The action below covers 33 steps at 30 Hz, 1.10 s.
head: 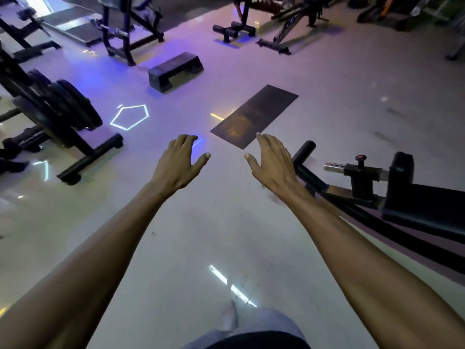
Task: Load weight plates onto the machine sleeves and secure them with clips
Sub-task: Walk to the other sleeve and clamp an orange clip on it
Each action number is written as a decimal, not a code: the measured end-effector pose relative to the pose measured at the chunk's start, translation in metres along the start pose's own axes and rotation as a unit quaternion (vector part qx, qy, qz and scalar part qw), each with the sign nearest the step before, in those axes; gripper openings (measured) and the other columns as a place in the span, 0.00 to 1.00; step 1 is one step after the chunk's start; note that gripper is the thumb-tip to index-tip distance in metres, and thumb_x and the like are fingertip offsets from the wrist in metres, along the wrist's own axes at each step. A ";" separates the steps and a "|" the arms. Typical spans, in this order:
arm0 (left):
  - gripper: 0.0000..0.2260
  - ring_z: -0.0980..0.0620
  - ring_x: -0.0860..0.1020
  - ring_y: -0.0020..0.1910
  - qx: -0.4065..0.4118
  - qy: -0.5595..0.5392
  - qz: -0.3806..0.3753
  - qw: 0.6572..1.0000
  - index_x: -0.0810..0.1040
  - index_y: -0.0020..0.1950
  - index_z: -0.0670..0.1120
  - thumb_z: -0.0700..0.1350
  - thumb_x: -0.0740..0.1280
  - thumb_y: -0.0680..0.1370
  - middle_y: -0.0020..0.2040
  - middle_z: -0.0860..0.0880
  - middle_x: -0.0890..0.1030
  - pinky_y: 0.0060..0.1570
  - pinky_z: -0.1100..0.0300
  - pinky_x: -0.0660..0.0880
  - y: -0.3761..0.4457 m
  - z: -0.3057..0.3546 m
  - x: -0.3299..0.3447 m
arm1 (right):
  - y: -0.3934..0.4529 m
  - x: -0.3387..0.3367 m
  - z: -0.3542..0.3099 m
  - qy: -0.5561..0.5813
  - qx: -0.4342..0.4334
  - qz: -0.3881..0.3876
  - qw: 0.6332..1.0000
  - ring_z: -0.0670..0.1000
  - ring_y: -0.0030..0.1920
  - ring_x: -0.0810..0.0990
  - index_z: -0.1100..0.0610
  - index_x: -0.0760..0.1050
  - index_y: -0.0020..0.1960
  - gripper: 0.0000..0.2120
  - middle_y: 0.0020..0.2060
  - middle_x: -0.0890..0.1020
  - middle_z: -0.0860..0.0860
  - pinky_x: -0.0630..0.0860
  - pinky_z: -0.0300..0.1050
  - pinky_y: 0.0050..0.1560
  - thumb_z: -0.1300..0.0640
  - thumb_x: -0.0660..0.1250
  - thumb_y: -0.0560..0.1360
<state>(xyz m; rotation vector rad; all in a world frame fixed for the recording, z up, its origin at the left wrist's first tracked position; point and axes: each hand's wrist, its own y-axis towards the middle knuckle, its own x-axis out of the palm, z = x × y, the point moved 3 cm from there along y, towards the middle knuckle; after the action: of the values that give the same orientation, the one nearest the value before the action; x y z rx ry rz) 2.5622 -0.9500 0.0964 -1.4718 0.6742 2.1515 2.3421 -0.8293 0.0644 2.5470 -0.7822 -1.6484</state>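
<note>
Both my arms stretch forward over a pale gym floor. My left hand [180, 161] is open with fingers spread and holds nothing. My right hand [271, 159] is open too, palm facing inward, empty. Black weight plates [63, 107] hang on a storage rack at the left, well away from my left hand. A black machine [402, 195] with a padded block and a round black bar end [305, 149] lies to the right, just beyond my right hand. No clip is visible.
A dark rectangular mat [254, 117] lies on the floor ahead of my hands. A black aerobic step [175, 70] stands beyond it. Benches and frames [130, 28] line the back. A red-topped adjustment pin [361, 159] sticks up from the right machine.
</note>
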 end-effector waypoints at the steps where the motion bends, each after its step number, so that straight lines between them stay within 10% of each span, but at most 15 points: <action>1: 0.28 0.41 0.69 0.75 0.006 -0.001 -0.004 1.000 0.67 0.79 0.45 0.60 0.62 0.84 0.77 0.46 0.70 0.63 0.44 0.73 0.028 -0.003 0.001 | 0.025 0.002 0.004 0.002 0.004 0.009 1.000 0.58 0.75 0.67 0.57 0.66 0.74 0.26 0.73 0.71 0.55 0.67 0.61 0.72 0.47 0.64 0.81; 33: 0.30 0.40 0.68 0.77 0.273 -0.001 -0.083 0.958 0.66 0.81 0.45 0.60 0.63 0.83 0.79 0.45 0.70 0.66 0.43 0.73 0.987 0.107 0.194 | 0.776 0.047 0.406 -0.074 0.228 0.111 0.964 0.58 0.75 0.67 0.59 0.64 0.77 0.30 0.75 0.69 0.57 0.70 0.56 0.69 0.44 0.63 0.81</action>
<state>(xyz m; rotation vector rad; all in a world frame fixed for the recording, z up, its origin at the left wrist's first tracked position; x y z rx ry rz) 1.8212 -1.6385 0.0889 -1.1743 1.0058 1.6569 1.6975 -1.4245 0.0526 2.4848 -1.5625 -1.7662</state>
